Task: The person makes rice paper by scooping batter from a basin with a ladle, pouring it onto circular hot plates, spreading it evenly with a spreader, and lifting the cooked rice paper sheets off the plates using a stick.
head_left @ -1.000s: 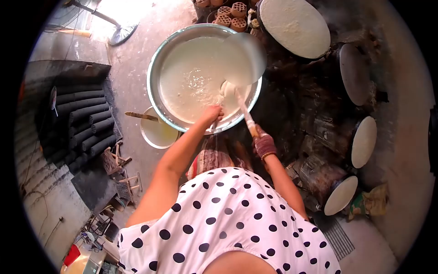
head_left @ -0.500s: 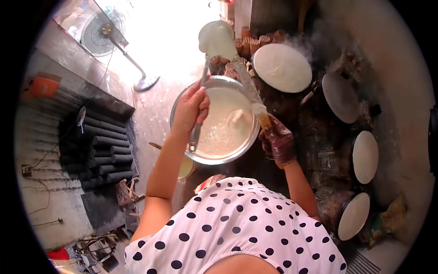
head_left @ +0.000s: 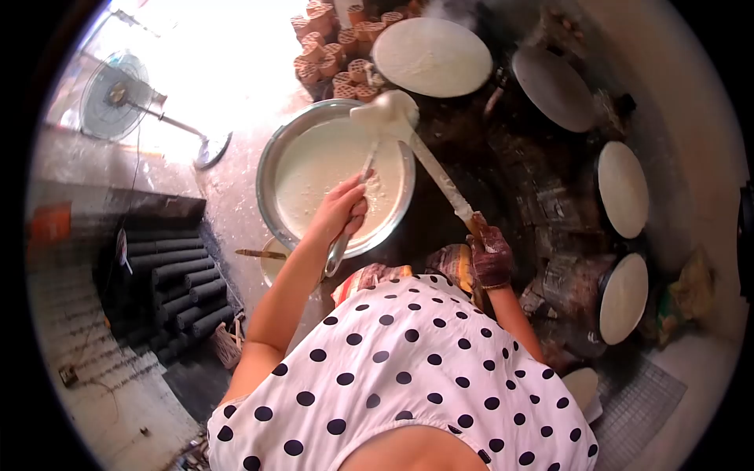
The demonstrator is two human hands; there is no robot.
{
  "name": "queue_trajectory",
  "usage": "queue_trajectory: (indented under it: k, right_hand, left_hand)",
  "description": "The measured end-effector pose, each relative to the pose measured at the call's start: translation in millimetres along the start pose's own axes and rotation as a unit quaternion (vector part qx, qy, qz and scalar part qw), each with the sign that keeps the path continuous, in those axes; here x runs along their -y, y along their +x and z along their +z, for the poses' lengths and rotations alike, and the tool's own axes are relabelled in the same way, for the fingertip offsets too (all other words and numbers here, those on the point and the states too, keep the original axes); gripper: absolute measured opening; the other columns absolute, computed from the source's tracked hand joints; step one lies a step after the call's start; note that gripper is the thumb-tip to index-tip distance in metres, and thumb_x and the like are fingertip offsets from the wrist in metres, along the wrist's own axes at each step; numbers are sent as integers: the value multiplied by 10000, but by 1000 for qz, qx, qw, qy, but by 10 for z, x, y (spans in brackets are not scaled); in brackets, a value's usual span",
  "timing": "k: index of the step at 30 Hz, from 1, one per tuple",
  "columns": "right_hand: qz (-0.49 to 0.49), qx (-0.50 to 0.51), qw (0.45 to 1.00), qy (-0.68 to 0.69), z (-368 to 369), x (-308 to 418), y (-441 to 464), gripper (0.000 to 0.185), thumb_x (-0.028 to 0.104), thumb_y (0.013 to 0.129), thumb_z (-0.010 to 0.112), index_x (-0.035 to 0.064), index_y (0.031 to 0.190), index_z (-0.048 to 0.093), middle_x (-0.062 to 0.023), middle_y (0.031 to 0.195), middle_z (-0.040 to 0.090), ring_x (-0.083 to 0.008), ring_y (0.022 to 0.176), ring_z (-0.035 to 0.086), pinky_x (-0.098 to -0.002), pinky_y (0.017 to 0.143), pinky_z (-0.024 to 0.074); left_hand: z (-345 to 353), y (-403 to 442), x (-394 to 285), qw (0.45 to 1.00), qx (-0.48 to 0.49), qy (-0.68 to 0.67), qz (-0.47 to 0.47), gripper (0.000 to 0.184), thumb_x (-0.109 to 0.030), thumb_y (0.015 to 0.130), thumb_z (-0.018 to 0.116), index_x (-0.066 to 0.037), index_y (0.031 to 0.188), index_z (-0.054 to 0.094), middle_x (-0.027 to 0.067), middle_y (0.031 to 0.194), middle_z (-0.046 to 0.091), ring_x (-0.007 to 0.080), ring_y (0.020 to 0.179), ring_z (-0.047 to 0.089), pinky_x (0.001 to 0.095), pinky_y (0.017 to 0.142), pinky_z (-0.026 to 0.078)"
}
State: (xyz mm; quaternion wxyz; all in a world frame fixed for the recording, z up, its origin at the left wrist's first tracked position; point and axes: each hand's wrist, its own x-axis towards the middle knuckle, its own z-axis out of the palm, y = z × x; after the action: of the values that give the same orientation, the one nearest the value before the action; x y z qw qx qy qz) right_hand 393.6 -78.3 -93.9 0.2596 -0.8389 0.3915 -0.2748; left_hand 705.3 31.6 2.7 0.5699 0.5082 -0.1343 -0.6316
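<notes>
Compared with half a second ago, the ladle (head_left: 370, 160) and the wooden stick (head_left: 442, 179) have their far ends lower in view, at the far right rim of the basin (head_left: 267, 180) instead of past it; the whole view has shifted too.

Nearest, the gloved right hand (head_left: 492, 259) is wrapped around the stick's near end. Pale smears coat the stick; if they reach the glove, the hold could slip and the stick swing sideways.

Just beyond, the bare left hand (head_left: 343, 210) is closed around the ladle's handle, over the basin. A wet palm could let the handle twist and tip the bowl. How full that bowl is, I cannot tell.

Farther out, bowl and stick head overlap; whether they touch is unclear. A knock between them could throw drops over the rim rather than back into the pale liquid (head_left: 318, 180).

Beyond that lies a pale-topped pan (head_left: 432, 57), with steam or smoke behind it. Reaching too far could bring an arm against hot metal.
</notes>
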Motion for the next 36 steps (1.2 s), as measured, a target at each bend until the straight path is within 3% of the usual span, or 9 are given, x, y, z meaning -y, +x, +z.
queue_trajectory:
  k: [3, 9, 13, 15, 17, 20, 29, 33, 36]
  right_hand:
    - [139, -14, 988, -59, -164, -381, -290, 528, 132, 812, 645, 241, 1314, 521, -102, 942, 615, -284, 783, 627, -367, 670, 517]
    - [117, -147, 968, -164, -886, -1058, -520, 563, 162, 792, 661, 249, 1326, 503, -123, 902, 603, -326, 778, 613, -396, 664, 516]
    - [234, -105, 937, -238, -1124, -1836, -337, 532, 227, 819, 661, 215, 1325, 495, -152, 941, 613, -328, 751, 613, -424, 624, 496]
    - [242, -94, 938, -229, -1579, -2076, -302, 517, 228, 821, 656, 214, 1313, 500, -139, 939, 609, -338, 757, 610, -425, 637, 500]
    - [240, -78, 942, -220, -1958, -2385, -355, 502, 229, 822, 652, 213, 1301, 505, -127, 936, 605, -347, 763, 607, -426, 650, 503]
    - [254, -152, 922, -250, -2245, -2943, -313, 499, 237, 804, 672, 198, 1283, 538, -162, 1000, 647, -361, 837, 638, -440, 742, 515]
    - [224, -197, 951, -80, -2495, -4029, 1868, 373, 235, 850, 625, 233, 1219, 574, -101, 883, 604, -280, 838, 618, -370, 720, 500]
    - [275, -70, 908, -308, -2369, -3878, 2127, 392, 315, 874, 576, 254, 1259, 529, -101, 854, 588, -306, 770, 617, -386, 689, 507]
    - [310, -238, 914, -109, -2028, -3871, 2059, 402, 288, 855, 587, 214, 1249, 560, -143, 1011, 640, -341, 878, 626, -399, 750, 511]
  left_hand:
    - [292, 845, 156, 929, 46, -305, -206, 313, -181, 995, 385, -115, 1296, 439, -57, 559, 328, 71, 376, 307, 227, 361, 239]
    - [1691, 1343, 617, 985, 156, 40, -54, 418, -163, 988, 398, -124, 1403, 367, -21, 551, 336, 89, 362, 317, 241, 327, 270]
    - [2596, 2890, 647, 864, 144, -324, -358, 273, -104, 956, 362, 4, 1183, 467, -52, 561, 417, 60, 365, 330, 244, 359, 298]
    - [3053, 3343, 478, 850, 200, -350, -339, 334, -50, 932, 380, 102, 1229, 394, -47, 577, 423, 35, 420, 405, 202, 375, 278]
    - [3252, 3717, 307, 890, 335, -151, -271, 330, -106, 975, 367, -11, 1288, 410, -34, 598, 412, 57, 407, 370, 209, 378, 269]
    - [3981, 3515, -269, 924, 199, 325, -24, 347, -157, 987, 391, -72, 1323, 412, -31, 606, 352, 58, 416, 332, 201, 380, 260]
    - [4672, 5414, -193, 951, 183, 121, -217, 92, -163, 936, 478, -83, 980, 487, -48, 611, 420, 37, 437, 366, 198, 379, 268]
    - [4617, 6019, 2, 952, 190, 166, -171, 150, -138, 899, 497, -87, 759, 512, -21, 576, 413, 79, 426, 387, 241, 385, 312]
    - [4592, 6115, -45, 933, 157, 314, -76, 157, -139, 931, 462, -49, 804, 482, 52, 630, 496, 168, 456, 468, 286, 426, 386]
